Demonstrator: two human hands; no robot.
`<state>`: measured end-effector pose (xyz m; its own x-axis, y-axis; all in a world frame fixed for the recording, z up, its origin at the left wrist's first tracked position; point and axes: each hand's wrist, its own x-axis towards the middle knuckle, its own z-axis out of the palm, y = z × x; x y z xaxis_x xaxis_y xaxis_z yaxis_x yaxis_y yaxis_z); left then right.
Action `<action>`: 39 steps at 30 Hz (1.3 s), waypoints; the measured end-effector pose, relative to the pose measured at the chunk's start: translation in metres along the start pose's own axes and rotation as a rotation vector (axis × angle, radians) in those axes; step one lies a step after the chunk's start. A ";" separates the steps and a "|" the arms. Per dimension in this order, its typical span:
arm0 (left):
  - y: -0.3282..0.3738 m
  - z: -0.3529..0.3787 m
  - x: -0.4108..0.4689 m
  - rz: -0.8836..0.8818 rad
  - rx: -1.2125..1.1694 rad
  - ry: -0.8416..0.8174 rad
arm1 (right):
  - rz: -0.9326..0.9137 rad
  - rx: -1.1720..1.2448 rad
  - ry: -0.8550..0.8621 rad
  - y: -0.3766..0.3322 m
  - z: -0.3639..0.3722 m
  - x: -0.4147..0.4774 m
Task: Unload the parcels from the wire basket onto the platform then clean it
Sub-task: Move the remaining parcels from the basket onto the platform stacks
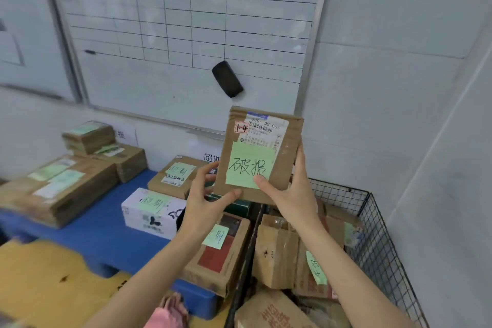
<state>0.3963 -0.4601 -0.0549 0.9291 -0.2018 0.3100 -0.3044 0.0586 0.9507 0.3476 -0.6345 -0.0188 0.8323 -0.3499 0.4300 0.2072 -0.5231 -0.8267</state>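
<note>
Below the right grip (290,192): wire basket (372,234) with loose brown parcels (277,253) in it, so unloading isn't finished. Both grips hold one flat brown parcel (262,146), raised clear of the basket, face to the camera. Left grip (205,202) pinches its lower-left corner, thumb on the front. Right grip clamps the lower-right edge, thumb on the green note (249,168), fingers up the side. Long axis runs up from the grips, tilted slightly right.

Key relation: blue platform (101,226) lies left of and below both grips, so the left grip is nearer — my read, the parcel goes left and down, laid flat. A bare blue patch sits left of the white box (151,210), between it and the large carton (58,186).

Beyond the held parcel: whiteboard (186,21) with a black eraser (227,78).
</note>
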 end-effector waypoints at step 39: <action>0.023 -0.507 -0.046 -0.009 0.119 0.397 | -0.132 0.183 -0.397 -0.223 0.448 -0.056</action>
<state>0.4530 0.0466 -0.0443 0.9335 0.1927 0.3024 -0.2964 -0.0600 0.9532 0.4858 -0.1500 -0.0213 0.9178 0.0544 0.3932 0.3827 -0.3844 -0.8401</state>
